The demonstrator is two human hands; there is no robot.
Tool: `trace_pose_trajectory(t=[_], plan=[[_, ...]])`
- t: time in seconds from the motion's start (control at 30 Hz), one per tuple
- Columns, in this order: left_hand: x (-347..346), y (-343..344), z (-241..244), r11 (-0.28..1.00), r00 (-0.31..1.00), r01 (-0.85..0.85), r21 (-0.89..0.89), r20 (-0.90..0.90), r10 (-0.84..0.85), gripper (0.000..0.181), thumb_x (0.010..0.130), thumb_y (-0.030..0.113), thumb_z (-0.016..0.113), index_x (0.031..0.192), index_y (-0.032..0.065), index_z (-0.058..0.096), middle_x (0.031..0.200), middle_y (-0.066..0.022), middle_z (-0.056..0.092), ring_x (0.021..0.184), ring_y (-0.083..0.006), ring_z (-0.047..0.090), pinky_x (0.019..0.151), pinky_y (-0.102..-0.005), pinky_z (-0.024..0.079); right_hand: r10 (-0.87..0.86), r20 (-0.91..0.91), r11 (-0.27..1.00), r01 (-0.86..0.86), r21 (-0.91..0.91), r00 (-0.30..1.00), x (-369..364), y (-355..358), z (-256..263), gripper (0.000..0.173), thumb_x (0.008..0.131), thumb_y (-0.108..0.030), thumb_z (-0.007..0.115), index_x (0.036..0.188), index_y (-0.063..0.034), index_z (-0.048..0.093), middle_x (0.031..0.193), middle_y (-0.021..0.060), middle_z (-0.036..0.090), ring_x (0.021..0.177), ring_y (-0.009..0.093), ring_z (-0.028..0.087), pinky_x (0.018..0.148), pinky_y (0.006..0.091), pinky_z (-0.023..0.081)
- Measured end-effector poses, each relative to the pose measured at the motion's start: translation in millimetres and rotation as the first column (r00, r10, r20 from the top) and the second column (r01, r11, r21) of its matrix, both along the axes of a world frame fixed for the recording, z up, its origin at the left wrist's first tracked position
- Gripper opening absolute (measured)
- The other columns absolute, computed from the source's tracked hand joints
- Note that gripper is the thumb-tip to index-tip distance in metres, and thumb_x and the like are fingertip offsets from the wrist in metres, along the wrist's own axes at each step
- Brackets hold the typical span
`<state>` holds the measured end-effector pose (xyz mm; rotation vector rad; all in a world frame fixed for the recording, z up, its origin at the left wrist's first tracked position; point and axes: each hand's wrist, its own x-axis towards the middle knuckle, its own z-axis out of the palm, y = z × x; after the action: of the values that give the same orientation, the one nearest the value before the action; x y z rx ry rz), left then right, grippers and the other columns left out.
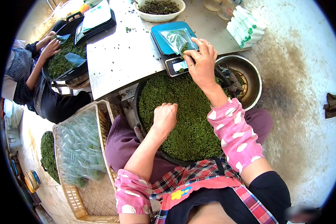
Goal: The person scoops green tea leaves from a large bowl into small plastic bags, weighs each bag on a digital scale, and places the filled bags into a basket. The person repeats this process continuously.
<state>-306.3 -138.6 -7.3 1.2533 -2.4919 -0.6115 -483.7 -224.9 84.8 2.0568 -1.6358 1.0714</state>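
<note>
My right hand [203,60] reaches over a digital kitchen scale [160,33] at the table's edge. Its fingertips are on the mouth edge of a clear plastic bag [172,39] lying on the blue pan. Some green berries show at the bag's opening, and a few lie on the scale's lit display [179,66]. Curled into a fist, my left hand [165,116] is over a round black tub [137,98] between my knees. Small green berries, apparently green peppercorns [190,134], fill this tub. Whether the fist holds any is hidden.
A yellowed plastic crate [105,142] with filled clear bags [79,148] stands left. Another person's hands [49,49] work over a second tub [64,77]. A metal basin [256,84] sits right of my tub. Bundled bags [245,28] and a bowl [156,18] are on the table [123,64].
</note>
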Motion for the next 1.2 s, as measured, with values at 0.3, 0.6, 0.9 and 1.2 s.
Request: trace_pose_trajectory(t=[0.3, 0.6, 0.9, 1.2], plan=[[-2, -1, -3, 1.0, 1.0, 0.002, -0.012, -0.018, -0.002, 0.002, 0.08, 0.006, 0.06, 0.079, 0.0047, 0.061, 0.078, -0.0142, 0.065, 0.081, -0.0331, 0.065, 0.07, -0.045, 0.053, 0.061, -0.207, 0.995, -0.076, -0.065, 0.976, -7, -48, 16, 0.01, 0.079, -0.013, 0.069, 0.088, -0.0104, 0.073, 0.129, 0.005, 0.06, 0.125, 0.028, 0.047, 0.104, 0.0461, 0.032], [-8, -9, 30, 0.881, 0.83, -0.172, 0.442, -0.417, 0.371, 0.014, 0.082, 0.01, 0.066, 0.093, 0.0029, 0.069, 0.079, -0.0167, 0.07, 0.074, -0.0273, 0.07, 0.069, -0.0377, 0.055, 0.143, 0.008, 0.971, -0.142, 0.192, 0.99, -15, 23, 11, 0.035, 0.082, 0.0, 0.058, 0.115, -0.0077, 0.067, 0.13, 0.0161, 0.056, 0.123, 0.034, 0.049, 0.105, 0.0453, 0.035], [-13, -12, 31, 0.525, 0.518, 0.191, 0.83, -0.539, 0.664, 0.02, 0.094, 0.009, 0.063, 0.107, -0.0057, 0.064, 0.089, -0.0087, 0.071, 0.079, -0.0113, 0.066, 0.07, -0.024, 0.054, 0.031, 0.563, 0.769, -0.38, 0.514, 0.826, 7, 123, -37, 0.029, 0.087, -0.011, 0.07, 0.115, -0.0027, 0.066, 0.101, 0.0094, 0.063, 0.079, 0.021, 0.065, 0.067, 0.0312, 0.053], [-13, -11, 24, 0.453, 0.482, 0.258, 0.853, -0.52, 0.705, 0.023, 0.096, 0.008, 0.059, 0.116, -0.0043, 0.061, 0.101, -0.0085, 0.069, 0.086, -0.0127, 0.067, 0.078, -0.0261, 0.055, 0.116, 0.419, 0.859, -0.303, 0.412, 0.9, 6, 119, -44, 0.018, 0.086, -0.008, 0.068, 0.104, -0.0035, 0.067, 0.102, 0.0127, 0.065, 0.083, 0.031, 0.067, 0.068, 0.0364, 0.055]])
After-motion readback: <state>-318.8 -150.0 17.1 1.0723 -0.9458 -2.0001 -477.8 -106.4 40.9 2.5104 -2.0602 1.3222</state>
